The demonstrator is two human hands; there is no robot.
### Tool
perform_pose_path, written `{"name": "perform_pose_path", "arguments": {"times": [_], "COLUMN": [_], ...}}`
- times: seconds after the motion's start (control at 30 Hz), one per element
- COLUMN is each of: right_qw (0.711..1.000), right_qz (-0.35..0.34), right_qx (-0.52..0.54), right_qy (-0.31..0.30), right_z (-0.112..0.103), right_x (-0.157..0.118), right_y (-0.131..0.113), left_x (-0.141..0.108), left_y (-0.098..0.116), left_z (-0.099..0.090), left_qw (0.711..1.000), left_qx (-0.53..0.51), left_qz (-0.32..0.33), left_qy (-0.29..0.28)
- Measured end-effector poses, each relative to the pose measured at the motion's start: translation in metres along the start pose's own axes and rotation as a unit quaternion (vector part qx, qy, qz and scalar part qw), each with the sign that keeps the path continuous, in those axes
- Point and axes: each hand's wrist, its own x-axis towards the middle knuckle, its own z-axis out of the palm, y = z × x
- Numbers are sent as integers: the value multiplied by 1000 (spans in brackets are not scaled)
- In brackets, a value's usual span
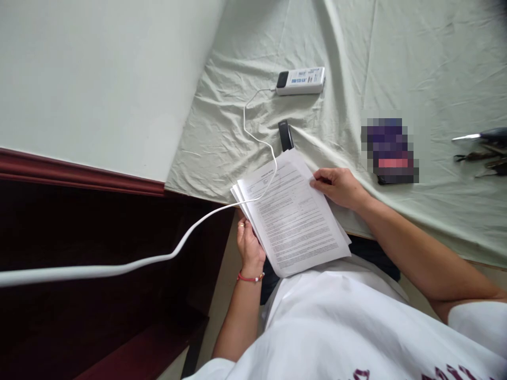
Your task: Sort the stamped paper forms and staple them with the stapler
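A small stack of printed paper sheets (299, 227) lies tilted across my lap and the near table edge. My left hand (249, 245) grips its left side from beneath, with part of the fingers hidden under the pages. At the upper right edge, my right hand (338, 186) pinches the sheets between thumb and fingers. Just beyond the top of the stack is a black stapler-like object (285, 135), its near end close to the paper. A white cable (186, 240) passes in front of the pages' upper left corner.
A white power bank (301, 81) with the cable plugged in rests on the pale green tablecloth (225, 121). To the right lie a blurred-out phone-like item (390, 153) and a bunch of keys (489, 153). Dark red wooden furniture (79, 171) stands at left.
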Motion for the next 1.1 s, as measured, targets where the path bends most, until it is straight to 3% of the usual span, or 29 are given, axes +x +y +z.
{"name": "perform_pose_path", "arguments": {"times": [0.17,0.37,0.57,0.67,0.83,0.93,1.1], "right_qw": [1000,996,998,995,990,992,998], "right_qz": [-18,-27,-47,-75,-62,-27,-12], "right_qx": [3,17,14,1,-55,-90,-57], "right_qy": [4,77,46,59,115,88,-13], "right_z": [3,6,8,10,10,8,3], "right_x": [0,0,-2,-3,-3,-2,-2], "right_y": [0,0,1,0,-4,-7,-9], "left_x": [0,2,-1,-2,-3,-5,-12], "left_y": [-1,-3,1,2,2,5,13], "left_z": [0,-1,2,5,8,9,7], "left_qw": [999,999,997,995,997,994,964], "left_qx": [-16,16,15,24,17,-25,-63], "left_qz": [-3,-8,-29,-41,-48,-99,-227], "left_qy": [-42,-50,-74,-91,-53,-34,-121]}}
